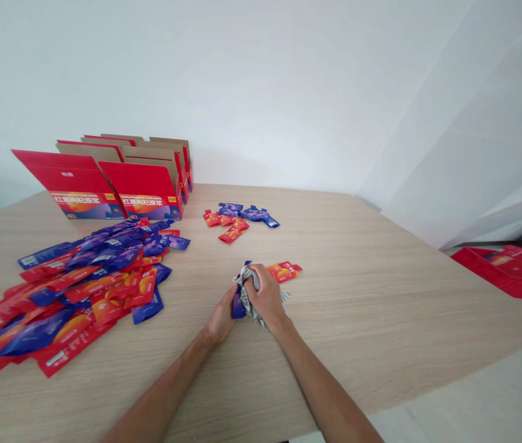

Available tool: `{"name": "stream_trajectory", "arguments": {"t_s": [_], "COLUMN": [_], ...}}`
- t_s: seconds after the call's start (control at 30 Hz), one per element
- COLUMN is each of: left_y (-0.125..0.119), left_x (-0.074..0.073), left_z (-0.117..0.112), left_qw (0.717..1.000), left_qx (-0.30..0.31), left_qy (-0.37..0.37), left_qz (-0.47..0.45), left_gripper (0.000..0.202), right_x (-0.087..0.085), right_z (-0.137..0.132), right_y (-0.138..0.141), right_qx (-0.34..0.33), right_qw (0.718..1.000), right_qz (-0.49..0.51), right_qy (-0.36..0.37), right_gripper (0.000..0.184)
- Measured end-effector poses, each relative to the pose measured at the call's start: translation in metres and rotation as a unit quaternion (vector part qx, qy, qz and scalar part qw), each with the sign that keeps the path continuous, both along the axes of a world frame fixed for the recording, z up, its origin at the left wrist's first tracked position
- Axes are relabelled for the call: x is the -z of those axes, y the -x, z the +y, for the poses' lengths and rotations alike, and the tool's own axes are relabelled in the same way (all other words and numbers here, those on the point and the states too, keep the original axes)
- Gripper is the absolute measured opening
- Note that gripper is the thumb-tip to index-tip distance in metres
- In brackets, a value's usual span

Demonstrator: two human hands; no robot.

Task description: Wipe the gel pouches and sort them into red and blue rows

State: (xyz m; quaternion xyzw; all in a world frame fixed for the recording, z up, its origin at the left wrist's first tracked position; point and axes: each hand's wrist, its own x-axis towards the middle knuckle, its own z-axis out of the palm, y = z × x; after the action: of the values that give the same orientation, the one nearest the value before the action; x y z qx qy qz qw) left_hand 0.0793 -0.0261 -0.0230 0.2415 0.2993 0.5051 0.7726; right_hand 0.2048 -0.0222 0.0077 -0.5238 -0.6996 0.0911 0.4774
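Observation:
Near the middle of the table, my left hand (222, 315) grips the edge of a dark blue sachet (238, 307). My right hand (266, 296) is closed on a crumpled grey striped cloth (255, 312), which presses against the sachet and hides much of it. Just beyond my right hand a red and orange sachet (285, 271) lies flat on the table. Farther back is a small group of red and blue sachets (233, 229). To the left spreads a large heap of red and blue sachets (104, 271).
Several open red cardboard boxes (145, 191) stand in rows at the back left of the wooden table (371, 295), near the white wall (288, 92). Beyond the table's right edge sits a red box (505, 271), lower down.

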Motion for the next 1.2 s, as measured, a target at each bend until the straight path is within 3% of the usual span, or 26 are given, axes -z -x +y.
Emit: {"name": "stream_trajectory", "arguments": {"t_s": [0.13, 0.23, 0.33, 0.6, 0.73, 0.87, 0.93, 1.07, 1.2], "left_y": [0.015, 0.025, 0.024, 0.003, 0.008, 0.022, 0.028, 0.026, 0.018], "left_x": [-0.009, -0.014, -0.011, 0.001, -0.003, -0.011, -0.014, -0.011, -0.005], "left_z": [0.010, 0.017, 0.016, 0.001, 0.004, 0.014, 0.018, 0.017, 0.010], "left_qw": [0.998, 0.996, 0.997, 0.998, 1.000, 0.998, 0.995, 0.994, 0.994], "left_qx": [-0.047, -0.086, -0.074, 0.010, -0.008, -0.063, -0.090, -0.094, -0.044], "left_qy": [0.033, 0.014, -0.002, -0.052, -0.004, 0.025, 0.022, 0.008, -0.036], "left_qz": [-0.005, 0.006, 0.019, 0.032, 0.018, 0.014, 0.020, 0.055, 0.092], "left_gripper": [0.031, 0.036, 0.037, 0.035, 0.033, 0.037, 0.041, 0.039, 0.038], "right_x": [0.005, 0.007, 0.007, 0.000, 0.003, 0.008, 0.009, 0.010, 0.009], "right_z": [-0.009, -0.016, -0.016, 0.002, 0.000, -0.010, -0.013, -0.011, -0.001], "right_y": [0.019, 0.031, 0.029, -0.004, 0.001, 0.019, 0.025, 0.024, 0.007], "right_qx": [-0.107, -0.142, -0.123, 0.020, -0.023, -0.126, -0.145, -0.104, -0.015], "right_qw": [0.988, 0.976, 0.982, 1.000, 1.000, 0.984, 0.974, 0.983, 0.999], "right_qz": [-0.088, -0.139, -0.120, 0.005, -0.007, -0.093, -0.132, -0.112, -0.033], "right_qy": [0.063, 0.092, 0.078, -0.017, 0.010, 0.090, 0.116, 0.099, 0.035], "right_gripper": [0.025, 0.025, 0.025, 0.021, 0.022, 0.026, 0.026, 0.025, 0.024]}}
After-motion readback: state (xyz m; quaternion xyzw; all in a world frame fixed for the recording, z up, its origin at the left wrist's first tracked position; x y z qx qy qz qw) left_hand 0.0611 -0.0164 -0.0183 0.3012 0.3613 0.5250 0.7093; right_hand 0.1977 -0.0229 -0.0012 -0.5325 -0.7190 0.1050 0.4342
